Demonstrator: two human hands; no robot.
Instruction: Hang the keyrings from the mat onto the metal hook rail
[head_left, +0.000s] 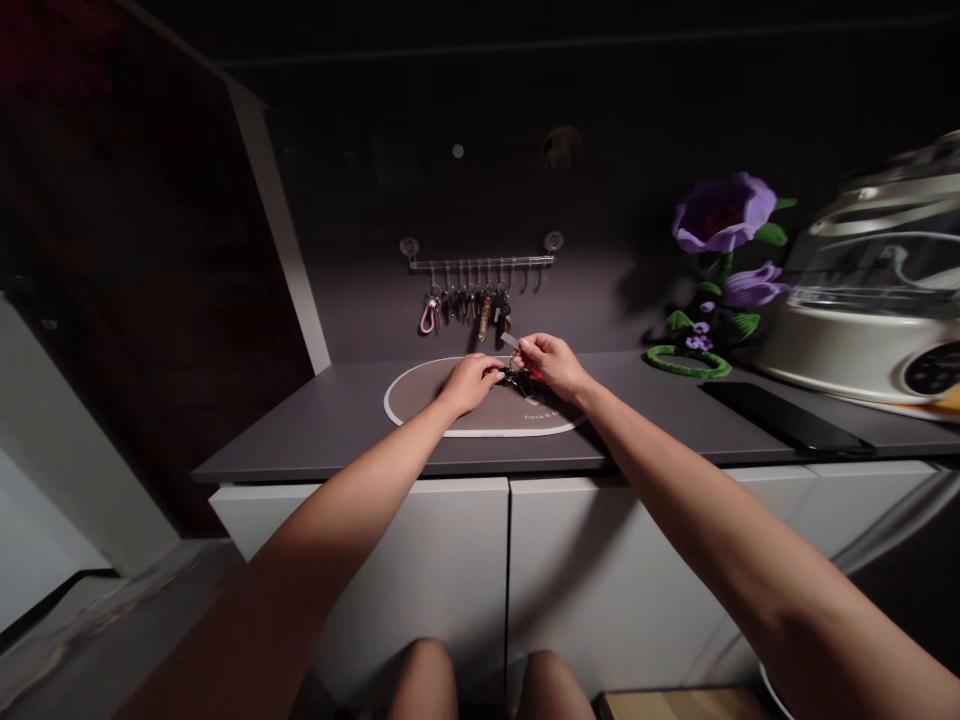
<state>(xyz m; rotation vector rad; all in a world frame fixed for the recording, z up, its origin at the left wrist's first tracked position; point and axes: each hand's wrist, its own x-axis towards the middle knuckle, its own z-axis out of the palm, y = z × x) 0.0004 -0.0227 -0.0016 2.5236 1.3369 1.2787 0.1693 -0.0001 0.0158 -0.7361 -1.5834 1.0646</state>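
Note:
My right hand point(553, 364) is closed in a pinch on a bunch of keys point(517, 379), and a flat light piece point(510, 341) sticks out from its fingertips to the left. Dark keys hang or lie just below those fingers, with a bit of red beside them. My left hand point(471, 382) reaches in from the other side, thumb and fingertips drawn together at the bunch's left edge. Both hands are over an oval brown mat point(420, 400) with a pale rim. The exact grip of the left fingertips is too small to make out.
Behind the hands, a clear hook rail point(480, 264) on the wall carries several key sets, one with a pink loop point(427, 318). To the right are a purple fabric flower point(726, 215), a black phone-like slab point(787, 418) and a cream appliance point(847, 345). White cabinet doors point(420, 560) stand below the counter.

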